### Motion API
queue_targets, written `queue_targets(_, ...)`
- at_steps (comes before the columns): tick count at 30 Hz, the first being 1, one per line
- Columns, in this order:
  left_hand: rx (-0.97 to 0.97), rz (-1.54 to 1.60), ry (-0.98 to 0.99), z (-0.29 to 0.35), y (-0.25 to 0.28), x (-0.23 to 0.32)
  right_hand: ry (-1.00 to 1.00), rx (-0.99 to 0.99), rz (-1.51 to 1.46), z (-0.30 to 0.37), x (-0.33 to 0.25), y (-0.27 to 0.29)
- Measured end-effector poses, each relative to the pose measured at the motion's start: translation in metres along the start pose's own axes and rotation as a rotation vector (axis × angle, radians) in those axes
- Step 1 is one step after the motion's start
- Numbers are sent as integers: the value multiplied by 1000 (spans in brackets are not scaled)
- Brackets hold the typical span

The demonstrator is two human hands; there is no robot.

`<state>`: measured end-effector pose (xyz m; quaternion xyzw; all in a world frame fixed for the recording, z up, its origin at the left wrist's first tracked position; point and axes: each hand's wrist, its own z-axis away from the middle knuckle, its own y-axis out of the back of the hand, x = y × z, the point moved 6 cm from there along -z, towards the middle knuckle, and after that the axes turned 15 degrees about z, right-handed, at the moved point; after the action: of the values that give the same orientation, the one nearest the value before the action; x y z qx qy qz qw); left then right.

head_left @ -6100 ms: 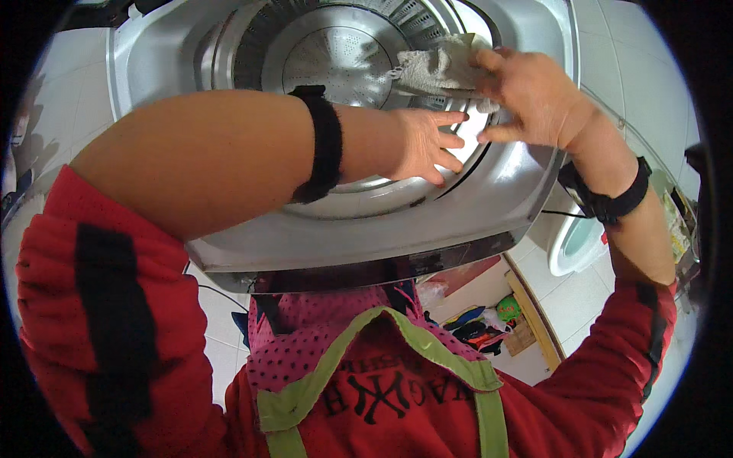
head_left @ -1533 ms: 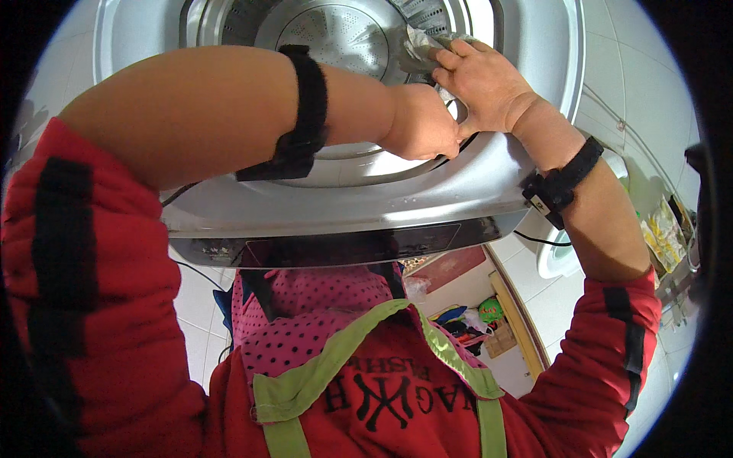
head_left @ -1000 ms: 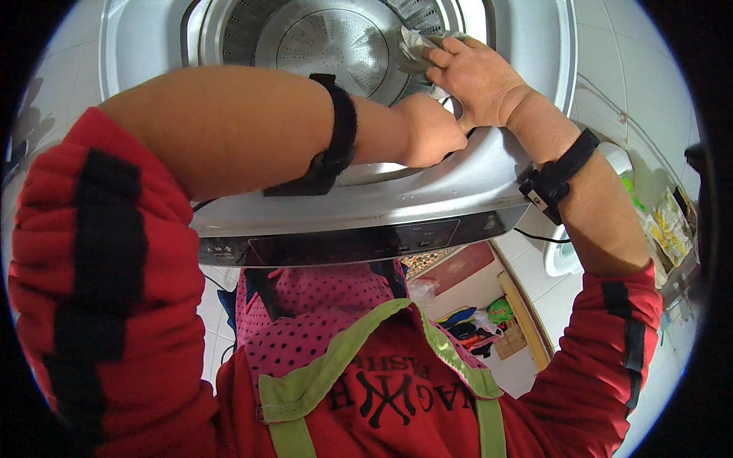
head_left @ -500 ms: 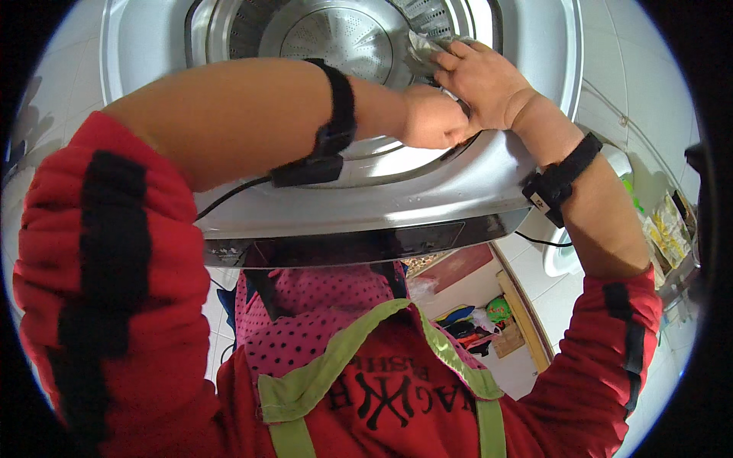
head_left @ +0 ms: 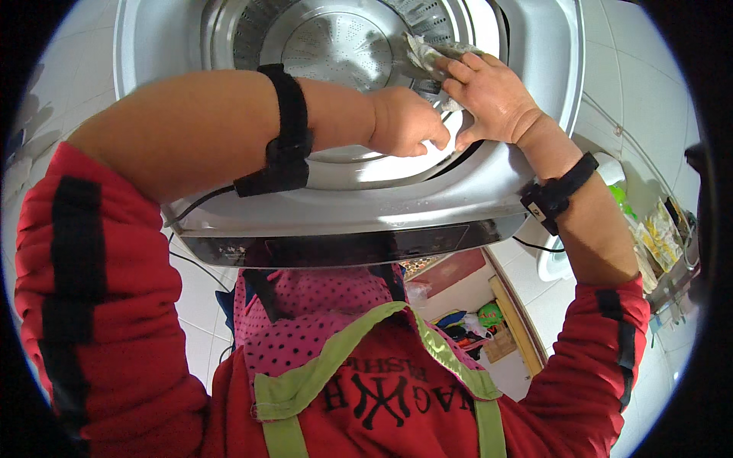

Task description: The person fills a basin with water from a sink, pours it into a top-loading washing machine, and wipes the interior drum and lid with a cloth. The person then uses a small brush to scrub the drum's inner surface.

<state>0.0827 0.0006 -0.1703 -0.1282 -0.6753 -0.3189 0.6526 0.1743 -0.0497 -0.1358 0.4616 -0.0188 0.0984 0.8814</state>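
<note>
Left hand (head_left: 408,122): backed off leftward, fingers curled; can't tell if holding!
Right hand (head_left: 492,95): fingers folded over cloth (head_left: 422,55), thumb apart.
Cloth: under and left of those fingers; looks light, limp; bunch midway.

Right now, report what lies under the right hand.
Greyish cloth sticks out past the right hand, with the washing machine beneath. The cloth under the fingers and the surface directly below the palm are covered and cannot be seen.
</note>
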Motion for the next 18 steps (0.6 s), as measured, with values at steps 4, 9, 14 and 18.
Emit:
queue_targets(4, 38, -142, 163, -3, -2, -6, -7, 78, -3, 3, 0, 1)
queue_targets(9, 27, -45, 380, 1, -9, -11, -7, 87, 13, 6, -1, 2)
queue_targets(14, 45, -54, 527, -8, -16, -7, 23, 140, -18, 7, -1, 4)
queue_targets(18, 1, -14, 574, -16, -25, -14, 46, 145, -18, 10, 2, -1)
